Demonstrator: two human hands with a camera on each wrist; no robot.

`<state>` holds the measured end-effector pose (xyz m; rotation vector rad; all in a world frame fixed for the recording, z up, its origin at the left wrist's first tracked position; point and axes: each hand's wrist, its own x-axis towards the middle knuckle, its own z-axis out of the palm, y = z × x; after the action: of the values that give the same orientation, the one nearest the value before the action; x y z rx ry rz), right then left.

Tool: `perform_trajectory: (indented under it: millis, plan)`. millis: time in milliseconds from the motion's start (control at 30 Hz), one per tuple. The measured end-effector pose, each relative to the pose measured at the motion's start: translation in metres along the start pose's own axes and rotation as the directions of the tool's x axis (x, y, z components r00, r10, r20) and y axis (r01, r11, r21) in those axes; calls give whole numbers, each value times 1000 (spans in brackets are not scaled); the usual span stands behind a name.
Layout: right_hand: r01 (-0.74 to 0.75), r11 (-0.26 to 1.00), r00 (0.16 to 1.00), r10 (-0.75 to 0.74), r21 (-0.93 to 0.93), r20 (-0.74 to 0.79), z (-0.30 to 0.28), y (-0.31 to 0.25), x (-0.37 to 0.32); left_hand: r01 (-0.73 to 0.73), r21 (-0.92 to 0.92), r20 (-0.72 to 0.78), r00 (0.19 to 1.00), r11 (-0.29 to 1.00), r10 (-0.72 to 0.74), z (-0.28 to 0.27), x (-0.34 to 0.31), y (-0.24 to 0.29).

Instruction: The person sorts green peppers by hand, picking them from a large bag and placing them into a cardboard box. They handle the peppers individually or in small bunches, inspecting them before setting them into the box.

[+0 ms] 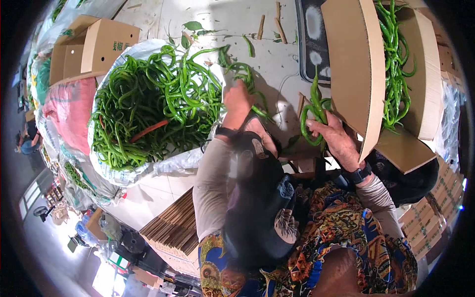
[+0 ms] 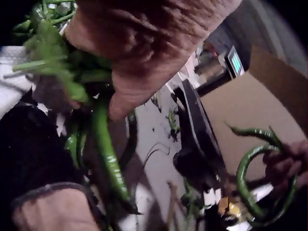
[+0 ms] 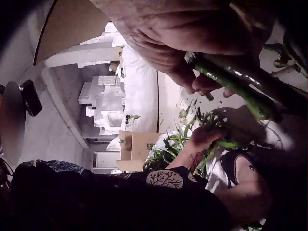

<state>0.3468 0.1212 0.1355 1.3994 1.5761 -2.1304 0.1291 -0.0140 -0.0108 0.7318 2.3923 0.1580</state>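
Observation:
My left hand [image 1: 237, 101] grips a few long green chili peppers [image 2: 108, 156] at the right edge of a white sack [image 1: 170, 166]. Pepper ends stick out past its fingers, and the palm hides the rest. Curly green peppers [image 1: 190, 94] heap up in the open sack, with a red strip [image 1: 148, 131] lying across them. Over by the cardboard box, my right hand [image 1: 336, 136] pinches several green chili peppers [image 1: 316, 101] between thumb and fingers; one bends in a hook below the thumb. In the right wrist view, glossy peppers [image 3: 236, 84] lie under the curled fingers.
An open cardboard box [image 1: 354, 59] at right holds a layer of peppers [image 1: 393, 69]. Beside it stands a dark flat-topped device [image 1: 314, 39]. Stems and a loose pepper [image 1: 249, 45] lie on the pale floor. Flattened cartons [image 1: 173, 230] are stacked at lower left; another box [image 1: 106, 47] stands behind the sack.

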Motion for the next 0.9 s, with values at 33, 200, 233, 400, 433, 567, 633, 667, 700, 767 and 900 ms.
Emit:
perform_trajectory:
  millis: [33,200,233,400,433,567,633,667,700,767,900]
  plan:
    - [1,1000,1000,-1,-6,5,0,-2,-1,-45,-133,7,999,990,47,-8,-1,-5]
    - [-7,1000,999,7,-16,40,6,-12,-9,-112,-770,30,977,628,211,-91,-22,-16]
    - [3,998,999,0,-56,51,5,-7,-7,-116,-864,3,972,490,235,-109,-29,-18]
    - [132,972,988,-114,-192,101,9,-13,-18,-204,-974,-155,916,97,370,-189,-63,-14]
    - [151,963,985,-127,-222,117,9,-16,-22,-251,-965,-203,898,75,391,-199,-68,-12]
    - [274,941,945,-225,-200,239,8,-34,-44,-239,-968,-251,897,-78,365,-228,-87,5]
    - [183,976,928,-133,-115,348,4,-53,-62,-258,-965,-251,885,-35,392,-240,-94,13]
    - [196,975,925,-147,-109,350,3,-64,-71,-266,-964,-241,878,2,414,-245,-98,17]
    - [167,984,912,-175,55,371,1,-72,-80,-275,-962,-248,867,0,433,-250,-101,22]
    - [107,952,867,-231,289,441,-9,-76,-90,-266,-964,-235,858,2,457,-260,-107,27]
    - [159,963,817,-253,218,519,-22,-104,-121,-315,-949,-266,847,31,459,-276,-126,52]
